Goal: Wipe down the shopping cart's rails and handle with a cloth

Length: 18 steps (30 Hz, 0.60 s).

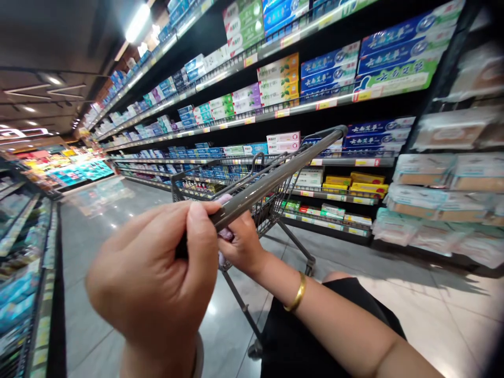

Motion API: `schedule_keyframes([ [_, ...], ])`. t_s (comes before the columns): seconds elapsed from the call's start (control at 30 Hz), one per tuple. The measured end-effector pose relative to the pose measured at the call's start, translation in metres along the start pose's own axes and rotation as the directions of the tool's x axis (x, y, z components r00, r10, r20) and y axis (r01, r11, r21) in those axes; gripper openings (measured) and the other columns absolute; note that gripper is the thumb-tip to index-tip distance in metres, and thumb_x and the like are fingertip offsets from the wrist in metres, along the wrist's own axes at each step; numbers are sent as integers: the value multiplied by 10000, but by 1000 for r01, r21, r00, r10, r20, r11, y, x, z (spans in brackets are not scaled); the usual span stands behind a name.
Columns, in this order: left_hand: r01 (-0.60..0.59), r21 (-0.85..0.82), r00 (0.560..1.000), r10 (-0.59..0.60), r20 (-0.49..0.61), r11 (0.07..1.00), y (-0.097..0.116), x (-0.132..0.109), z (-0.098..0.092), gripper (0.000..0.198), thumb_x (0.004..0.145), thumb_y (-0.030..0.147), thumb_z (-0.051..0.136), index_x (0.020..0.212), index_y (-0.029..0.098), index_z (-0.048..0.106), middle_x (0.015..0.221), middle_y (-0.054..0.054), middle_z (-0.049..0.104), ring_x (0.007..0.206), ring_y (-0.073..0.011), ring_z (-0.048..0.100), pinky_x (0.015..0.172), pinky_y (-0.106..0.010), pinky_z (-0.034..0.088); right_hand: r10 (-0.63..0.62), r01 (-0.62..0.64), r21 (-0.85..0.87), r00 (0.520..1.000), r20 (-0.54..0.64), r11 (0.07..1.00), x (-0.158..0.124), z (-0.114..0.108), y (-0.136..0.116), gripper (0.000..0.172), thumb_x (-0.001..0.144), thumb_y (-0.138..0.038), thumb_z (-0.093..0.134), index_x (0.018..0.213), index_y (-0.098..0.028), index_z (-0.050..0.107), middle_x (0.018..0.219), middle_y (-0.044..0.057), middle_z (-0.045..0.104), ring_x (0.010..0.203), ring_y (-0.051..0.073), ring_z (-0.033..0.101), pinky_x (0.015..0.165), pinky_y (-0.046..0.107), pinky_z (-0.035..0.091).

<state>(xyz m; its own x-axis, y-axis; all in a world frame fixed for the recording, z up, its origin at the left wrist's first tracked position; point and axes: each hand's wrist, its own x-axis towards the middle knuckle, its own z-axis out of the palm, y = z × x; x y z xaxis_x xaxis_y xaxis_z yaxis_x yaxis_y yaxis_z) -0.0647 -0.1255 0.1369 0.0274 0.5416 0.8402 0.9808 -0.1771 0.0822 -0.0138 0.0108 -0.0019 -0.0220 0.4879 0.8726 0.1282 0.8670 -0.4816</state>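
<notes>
A grey shopping cart (pixel 252 197) stands tilted across the middle of the view, its handle (pixel 277 173) running from near my hands up to the right. My left hand (pixel 153 268) is closed on the near end of the handle, thumb and fingers at the bar. Just beyond it, my right hand (pixel 242 241) is closed around a lilac cloth (pixel 225 233). The cloth lies against the handle and shows above and below the bar. Part of the right fingers is hidden behind the handle. A gold bangle (pixel 296 292) is on the right wrist.
Shelves (pixel 220 123) of boxed toothpaste line the right side of the aisle. Packaged goods (pixel 444 197) hang at the far right. Another low shelf (pixel 23 294) runs along the left. The grey tiled floor (pixel 90 252) lies between, with cart wheels (pixel 255 349) on it.
</notes>
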Motion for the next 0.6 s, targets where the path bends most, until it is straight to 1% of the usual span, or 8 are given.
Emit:
schedule_keyframes([
  [0.03,88,-31,991,-91,-97,996,4,-1,3,332,1045,313,416,1032,266,745,1017,-17,770,991,-227,697,893,-420,543,-3,3,4,1000,28,1000,-2,2,3,218,835,-189,696,1038,-260,659,1156,72,618,1141,239,609,1046,374,530],
  [0.07,102,-55,986,-108,-128,993,7,-2,7,311,1041,305,441,994,257,745,992,-14,769,974,-214,697,905,-408,540,4,-5,6,999,53,1000,-6,3,6,221,827,-167,692,1022,-262,655,1152,66,619,1124,233,622,1027,363,542],
  [0.13,-18,-104,984,-1,-176,994,8,-3,14,255,1018,279,499,953,245,743,952,-4,772,936,-191,704,890,-371,541,31,-32,12,998,60,999,-15,-3,7,226,799,-117,665,962,-273,641,1111,44,615,1085,224,645,975,355,570],
  [0.2,-182,-149,958,142,-249,972,3,-2,20,198,986,243,546,934,232,736,920,5,770,896,-166,705,863,-324,539,61,-60,36,997,-54,998,-20,-23,-3,206,779,-107,636,900,-274,614,1009,21,590,1001,216,654,893,360,591],
  [0.27,-263,-185,937,205,-284,947,-1,-1,25,172,965,210,557,935,213,726,916,4,761,887,-145,698,867,-290,530,16,0,63,967,-254,998,-17,-53,-27,165,790,-129,621,876,-262,578,996,16,558,971,207,634,866,382,578],
  [0.37,-272,-240,938,200,-285,932,5,0,30,185,961,190,531,972,178,715,938,-19,745,934,-148,683,926,-281,514,-227,190,-133,899,-374,973,0,-93,-70,173,788,-140,649,868,-268,566,925,7,533,959,211,592,840,391,547],
  [0.47,-273,-324,934,168,-316,906,17,0,35,252,967,162,473,1099,146,686,1044,-59,729,1043,-171,665,997,-303,503,-384,319,-237,865,-323,918,22,-111,-92,164,814,-157,647,898,-272,565,979,20,545,941,202,599,824,390,544],
  [0.6,-354,-450,913,199,-356,820,20,-1,42,334,976,150,428,1263,139,599,1241,-102,675,1227,-199,605,1105,-374,473,-453,386,-297,867,-207,874,47,-125,-84,157,809,-177,628,937,-262,600,1047,40,611,1012,233,615,911,436,532],
])
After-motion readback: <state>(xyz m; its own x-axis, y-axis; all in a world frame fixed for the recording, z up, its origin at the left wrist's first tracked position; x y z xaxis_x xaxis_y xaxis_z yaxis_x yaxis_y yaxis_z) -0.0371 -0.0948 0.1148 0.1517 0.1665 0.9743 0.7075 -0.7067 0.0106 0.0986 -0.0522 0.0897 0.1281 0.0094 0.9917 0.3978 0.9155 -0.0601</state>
